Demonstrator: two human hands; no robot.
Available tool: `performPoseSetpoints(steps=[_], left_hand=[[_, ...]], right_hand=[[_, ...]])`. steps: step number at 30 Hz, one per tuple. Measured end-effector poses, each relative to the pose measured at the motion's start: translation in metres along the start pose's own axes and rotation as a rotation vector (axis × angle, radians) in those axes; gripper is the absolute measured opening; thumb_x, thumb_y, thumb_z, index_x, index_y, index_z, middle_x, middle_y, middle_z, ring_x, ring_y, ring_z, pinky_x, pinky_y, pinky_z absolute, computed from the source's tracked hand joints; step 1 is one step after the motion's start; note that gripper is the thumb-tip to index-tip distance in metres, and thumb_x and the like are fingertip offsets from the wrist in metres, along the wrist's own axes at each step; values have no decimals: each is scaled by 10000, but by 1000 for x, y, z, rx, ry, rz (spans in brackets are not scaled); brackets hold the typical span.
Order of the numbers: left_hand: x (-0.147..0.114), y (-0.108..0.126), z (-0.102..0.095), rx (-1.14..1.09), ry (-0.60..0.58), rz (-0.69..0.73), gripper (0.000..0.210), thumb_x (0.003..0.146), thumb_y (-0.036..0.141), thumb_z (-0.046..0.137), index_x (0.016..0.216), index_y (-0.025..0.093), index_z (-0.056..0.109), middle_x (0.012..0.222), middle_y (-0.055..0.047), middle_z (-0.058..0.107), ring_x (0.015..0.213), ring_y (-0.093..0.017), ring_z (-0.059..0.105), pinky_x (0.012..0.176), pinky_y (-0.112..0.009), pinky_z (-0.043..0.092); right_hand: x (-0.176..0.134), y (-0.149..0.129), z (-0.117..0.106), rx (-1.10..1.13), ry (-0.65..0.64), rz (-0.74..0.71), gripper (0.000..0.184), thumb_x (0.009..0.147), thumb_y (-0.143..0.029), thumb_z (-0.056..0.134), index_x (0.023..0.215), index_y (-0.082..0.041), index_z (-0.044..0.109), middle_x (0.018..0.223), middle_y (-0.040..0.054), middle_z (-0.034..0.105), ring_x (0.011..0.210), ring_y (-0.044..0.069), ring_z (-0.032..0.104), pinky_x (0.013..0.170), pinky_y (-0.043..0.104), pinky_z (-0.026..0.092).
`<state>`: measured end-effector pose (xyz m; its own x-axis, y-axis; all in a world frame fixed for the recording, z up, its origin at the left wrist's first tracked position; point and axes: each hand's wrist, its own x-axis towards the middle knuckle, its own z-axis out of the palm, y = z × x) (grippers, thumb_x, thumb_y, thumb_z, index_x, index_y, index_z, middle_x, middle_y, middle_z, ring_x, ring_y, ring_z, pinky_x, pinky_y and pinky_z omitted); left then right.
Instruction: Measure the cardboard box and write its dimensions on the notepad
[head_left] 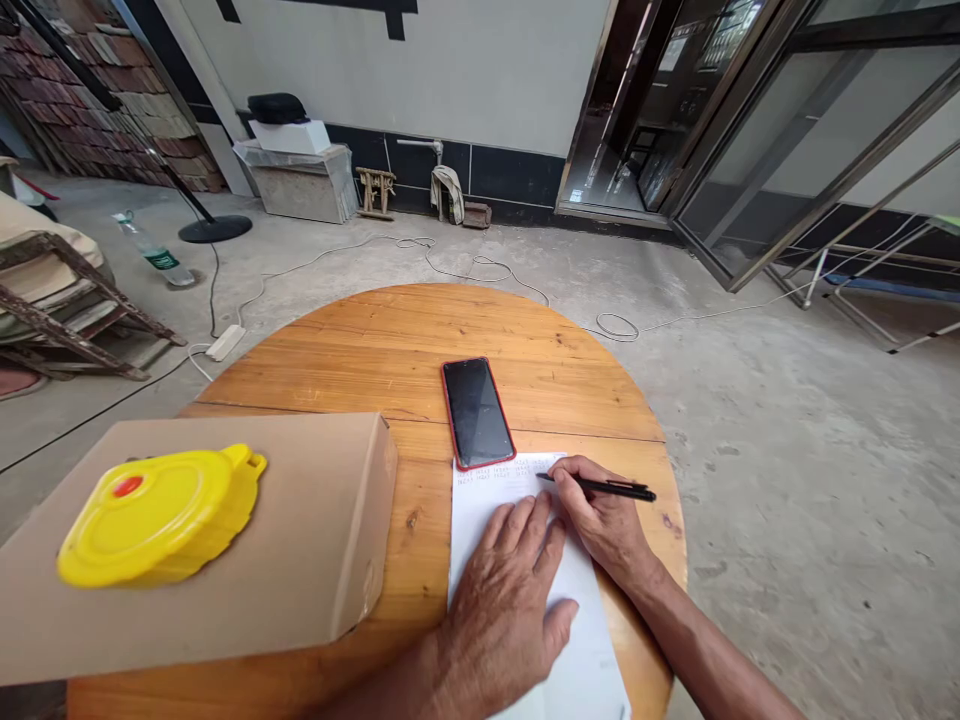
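A white sheet of paper [480, 520] lies on the round wooden table, with rows of small handwriting along its top. My left hand [517, 590] rests flat on the sheet, fingers stretched out. Held in my right hand [604, 520] is a black pen [619, 488], its tip on or just over the paper at the end of the written rows. A smartphone [478, 412] with a red edge and a dark screen lies just above the paper, its lower edge meeting the sheet's top.
A cardboard box [315, 560] stands left on the wooden table [600, 390], topped by a yellow plastic container [161, 515] with a red button. Beyond lie a water bottle [157, 252], a cable [300, 265], a wooden chair [67, 300] and a glass door [780, 150].
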<state>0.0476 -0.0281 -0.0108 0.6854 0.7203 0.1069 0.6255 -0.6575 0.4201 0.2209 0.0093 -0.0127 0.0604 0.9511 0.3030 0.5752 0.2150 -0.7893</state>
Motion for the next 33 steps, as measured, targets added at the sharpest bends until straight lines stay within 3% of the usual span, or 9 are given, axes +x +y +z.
performPoseSetpoints(steps=[10, 33], left_hand=[[-2, -2, 3, 21, -5, -5, 603, 937, 550, 407, 1447, 231, 356, 1571, -67, 278, 1456, -252, 219, 1201, -453, 256], [-1, -2, 1, 32, -9, -3, 611, 934, 549, 412, 1448, 224, 357, 1571, -91, 273, 1449, -262, 238, 1199, -453, 257]], right_hand=[[-1, -1, 0, 15, 82, 16, 175, 920, -260, 503, 844, -185, 641, 768, 29, 666, 687, 158, 614, 644, 260, 497], [0, -4, 0, -26, 56, 3, 167, 914, -249, 500, 825, -189, 629, 757, 31, 674, 687, 166, 623, 668, 279, 502]])
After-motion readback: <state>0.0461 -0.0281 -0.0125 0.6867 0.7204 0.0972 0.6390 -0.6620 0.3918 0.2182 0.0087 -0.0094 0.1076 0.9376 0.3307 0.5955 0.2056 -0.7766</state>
